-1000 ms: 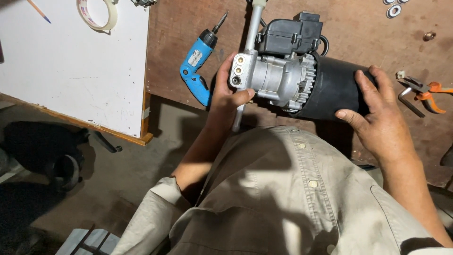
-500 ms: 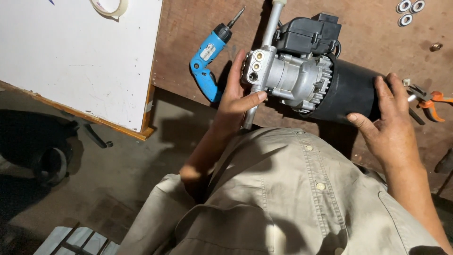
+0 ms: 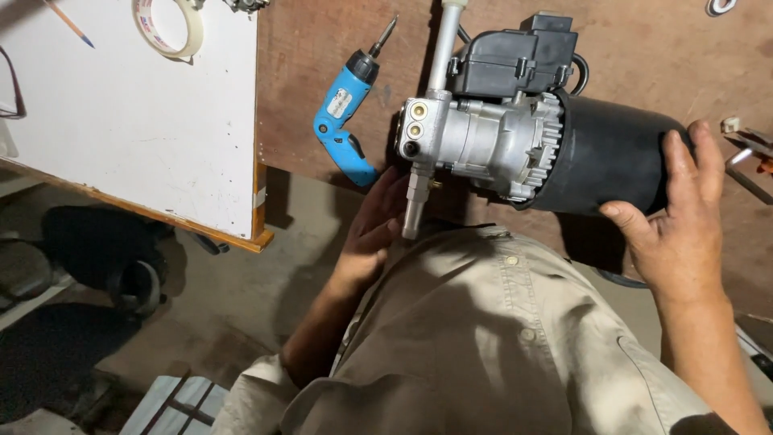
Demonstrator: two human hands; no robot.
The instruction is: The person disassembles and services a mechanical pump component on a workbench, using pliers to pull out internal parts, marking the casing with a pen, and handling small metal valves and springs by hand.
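- The motor-and-pump unit (image 3: 531, 137) lies on its side on the brown worktop (image 3: 644, 48), close to the near edge. Its long axis runs along that edge: black cylindrical motor housing toward the right, silver cast pump head with brass ports toward the left.
- A pale tube (image 3: 441, 56) crosses the pump head at right angles to that axis. One end points toward the far edge, and the lower stub overhangs the near edge.
- The right hand (image 3: 676, 225) is the nearer one and touches the unit. Its fingers (image 3: 692, 157) are spread open and laid over the right end of the black housing, thumb under the near side, cupping rather than clamping.
- The left hand (image 3: 372, 234) sits below the near edge, just beside the lower tube stub. Its fingers are loosely curled and hold nothing; whether they touch the stub I cannot tell.
- The pump head therefore lies up and to the right of the left fingers.
- A blue cordless screwdriver (image 3: 346, 113) lies on the worktop left of the pump head, apart from it, bit pointing toward the far edge.
- Further left, a white board (image 3: 121, 121) carries a roll of tape (image 3: 167, 26) and a pencil (image 3: 68, 22).
- At the right edge lies a metal tool (image 3: 749, 153), only partly in view.
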